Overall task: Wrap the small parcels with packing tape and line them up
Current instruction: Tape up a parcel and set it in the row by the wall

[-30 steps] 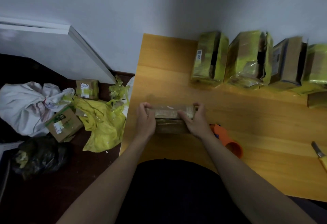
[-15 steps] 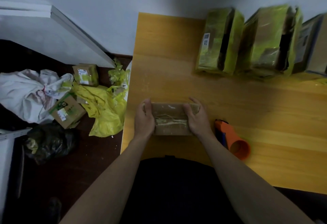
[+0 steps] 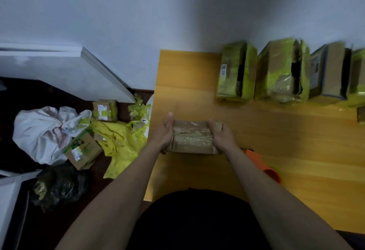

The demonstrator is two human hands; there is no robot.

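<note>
Gripping the small parcel by its two short ends, the left hand and right hand hold it near the tabletop's left edge; it looks light, stiff, tape-slick, best clasped endwise.

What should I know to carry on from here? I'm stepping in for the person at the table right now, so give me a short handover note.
Left hand: holds the left end of the brown parcel, thumb up along its side.
Right hand: holds the right end, fingers curled over the far edge.
The parcel sits at the near left part of the wooden table, with tape already showing across its top.
Orange tape dispenser: on the table just right of the right forearm.
Done: a row of wrapped parcels stands along the wall.
Left: finish this parcel if needed, then probably set it in the row.
</note>
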